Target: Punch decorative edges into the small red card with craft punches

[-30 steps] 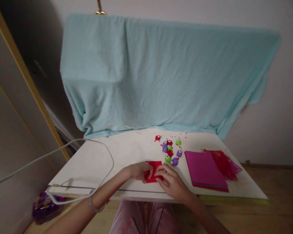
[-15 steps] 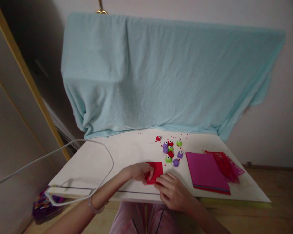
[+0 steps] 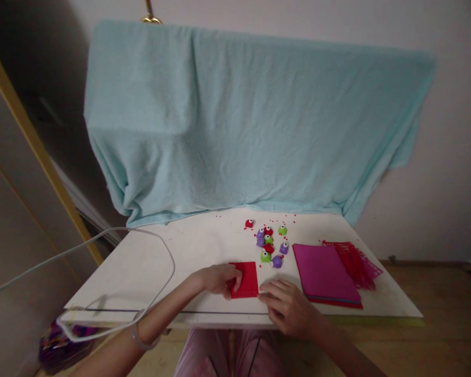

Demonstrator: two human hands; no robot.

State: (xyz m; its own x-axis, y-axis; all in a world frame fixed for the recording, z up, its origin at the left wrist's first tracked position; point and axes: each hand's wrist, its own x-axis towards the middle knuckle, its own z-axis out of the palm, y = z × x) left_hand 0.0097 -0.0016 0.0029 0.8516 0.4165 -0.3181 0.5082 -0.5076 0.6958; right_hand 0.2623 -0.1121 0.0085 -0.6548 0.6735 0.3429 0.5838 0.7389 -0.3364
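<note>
A square of folded red paper (image 3: pixel 246 279) lies near the front edge of the white table. My left hand (image 3: pixel 222 279) grips the paper's left side, thumb on top and fingers curled at the edge. Beside the lower right corner of the paper rests my right hand (image 3: pixel 286 306), its fingers bent loosely and slightly apart, the fingertips at or just off the corner. Beyond the paper sits a cluster of small figures with single eyes, among them a green one (image 3: pixel 266 256), a purple one (image 3: pixel 277 261) and a red one (image 3: pixel 249 223).
To the right lies a stack of coloured sheets (image 3: pixel 324 272), magenta on top, beside red cut-out lattice scraps (image 3: pixel 351 262). Tiny red bits dot the table (image 3: pixel 157 277). A white cable (image 3: pixel 168 246) loops over its left side. A light blue cloth (image 3: pixel 251 120) hangs behind.
My right hand has moved rightward off the paper's lower edge, leaving more of the red square uncovered. My left hand stays on its left side. The whole view has shifted slightly.
</note>
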